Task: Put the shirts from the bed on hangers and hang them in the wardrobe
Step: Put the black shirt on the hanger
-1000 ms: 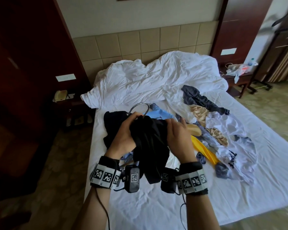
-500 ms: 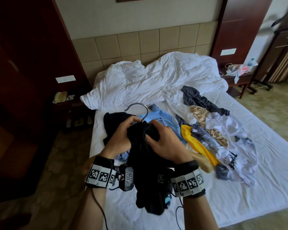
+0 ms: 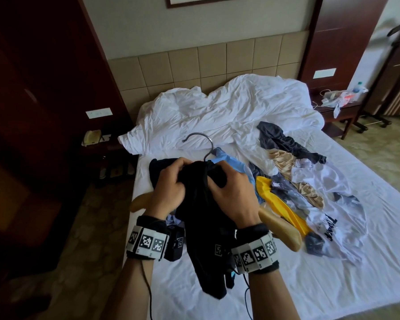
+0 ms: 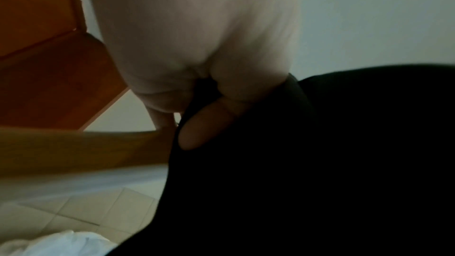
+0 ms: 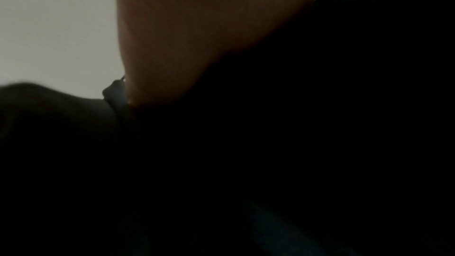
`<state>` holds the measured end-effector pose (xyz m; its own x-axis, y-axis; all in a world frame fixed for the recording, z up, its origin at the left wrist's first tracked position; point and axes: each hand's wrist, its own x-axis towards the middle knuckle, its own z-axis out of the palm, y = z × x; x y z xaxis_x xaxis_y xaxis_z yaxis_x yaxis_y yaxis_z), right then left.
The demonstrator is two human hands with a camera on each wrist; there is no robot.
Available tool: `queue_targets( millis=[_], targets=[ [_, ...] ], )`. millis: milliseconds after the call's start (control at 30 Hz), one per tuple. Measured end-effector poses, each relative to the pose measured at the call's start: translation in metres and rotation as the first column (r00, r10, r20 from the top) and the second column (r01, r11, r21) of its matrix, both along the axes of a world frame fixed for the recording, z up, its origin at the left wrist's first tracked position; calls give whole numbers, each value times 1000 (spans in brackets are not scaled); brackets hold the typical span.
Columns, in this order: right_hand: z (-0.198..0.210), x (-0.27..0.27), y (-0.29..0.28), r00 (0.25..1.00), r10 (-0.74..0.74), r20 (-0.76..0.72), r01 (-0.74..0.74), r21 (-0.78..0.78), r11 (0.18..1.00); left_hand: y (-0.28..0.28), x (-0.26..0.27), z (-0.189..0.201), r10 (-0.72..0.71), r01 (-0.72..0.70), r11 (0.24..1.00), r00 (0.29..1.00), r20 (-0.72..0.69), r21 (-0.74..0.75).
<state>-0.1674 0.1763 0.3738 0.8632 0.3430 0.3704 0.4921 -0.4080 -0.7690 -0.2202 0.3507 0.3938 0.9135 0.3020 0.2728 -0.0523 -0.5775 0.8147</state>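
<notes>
A: Both hands are up over the near edge of the bed [image 3: 286, 285], and the black shirt [image 3: 203, 227] is bunched between them.

B: Left hand [image 3: 169, 185] has its fingers curled into the cloth at the collar; the left wrist view shows a fingertip [image 4: 197, 133] pressed into the black fabric.

A: Right hand [image 3: 233, 192] clutches the same shirt from the 3 o'clock side, fingers wrapped in.

B: The wooden hanger [image 3: 280, 229] is inside the shirt, its ends poking out at 9 and 4 o'clock, metal hook [image 3: 200, 140] standing up at 12.

A: At 2 o'clock lies the heap: light blue shirt [image 3: 231, 162], yellow garment [image 3: 280, 202], white printed shirt [image 3: 333, 218].

B: Right wrist view is nearly all dark cloth.
</notes>
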Motion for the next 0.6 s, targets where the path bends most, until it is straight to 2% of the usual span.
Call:
queue_targets(
  millis=[100,200,300,400,467,500,533,600],
  targets=[
    [1,1,-8,995,-85,-54,90,95,991,9,0,-3,82,-81,981,997,2,175],
    [4,3,-19,987,-132,-92,149,209,966,24,-9,-9,259,-232,903,965,-28,361],
    [1,7,-28,978,-181,-101,202,255,946,46,-14,-18,355,-314,836,935,-6,449],
    [-2,11,-37,973,-197,-124,225,281,933,73,-22,-31,464,-343,826,864,-194,448],
    [-2,14,-43,973,-184,-140,222,338,915,89,-31,-42,487,-336,846,803,-342,415],
    [-3,16,-45,974,-176,-145,218,368,904,94,-35,-46,497,-342,847,783,-374,408],
    [-2,18,-46,974,-173,-146,218,385,897,95,-37,-47,521,-369,833,773,-363,411],
    [-2,20,-46,973,-176,-149,221,377,900,89,-37,-39,586,-489,790,778,-225,369]
  ],
)
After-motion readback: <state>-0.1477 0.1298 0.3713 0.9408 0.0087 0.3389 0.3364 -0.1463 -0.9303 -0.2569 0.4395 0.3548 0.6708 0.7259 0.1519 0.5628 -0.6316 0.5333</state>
